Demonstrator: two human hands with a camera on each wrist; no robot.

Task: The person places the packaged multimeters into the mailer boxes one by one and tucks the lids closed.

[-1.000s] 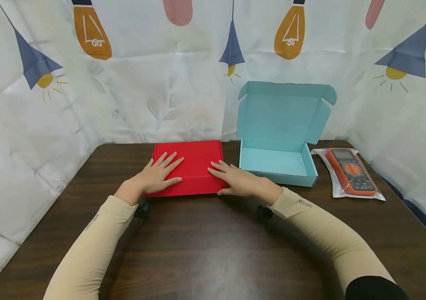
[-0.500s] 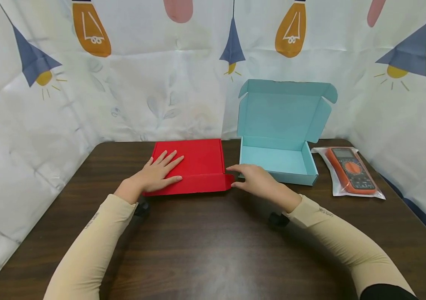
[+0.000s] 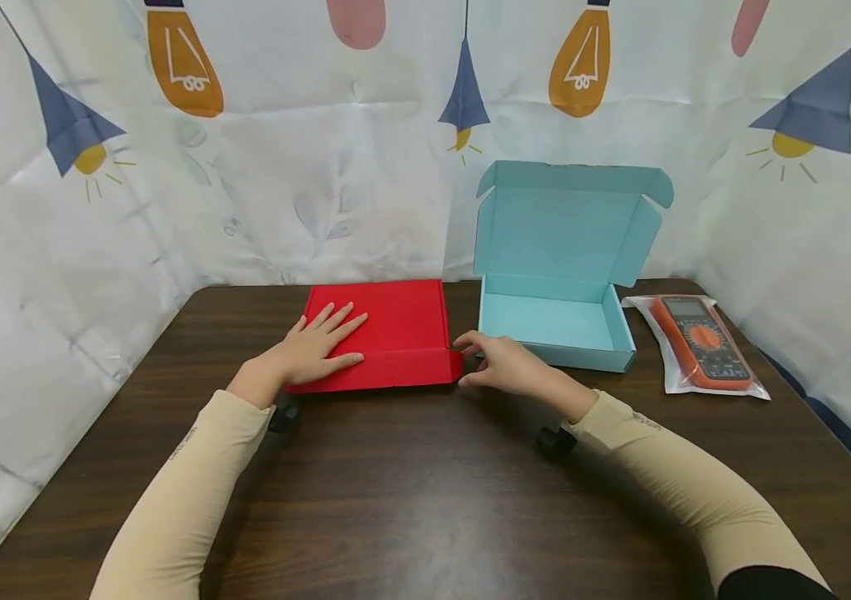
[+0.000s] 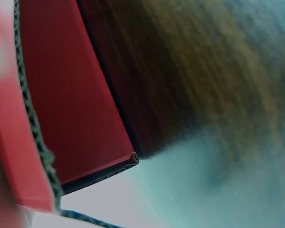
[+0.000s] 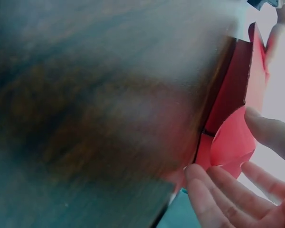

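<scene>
Left hand point(image 3: 308, 346) lies spread on the red cardboard box point(image 3: 398, 312) near the counter's point(image 3: 395, 483) back edge; right hand point(image 3: 508, 364) curves loosely alongside.

The left grip point(image 3: 305, 346) rests on top of a box point(image 3: 402, 310), which lies on the counter point(image 3: 372, 492). Just left of the right grip point(image 3: 508, 364) is that box's side tab point(image 3: 456, 365). Beyond the right grip stands a second box point(image 3: 590, 357); farther right lies a bagged multimeter point(image 3: 703, 343). Cloth point(image 3: 267, 192) hangs behind everything.
</scene>
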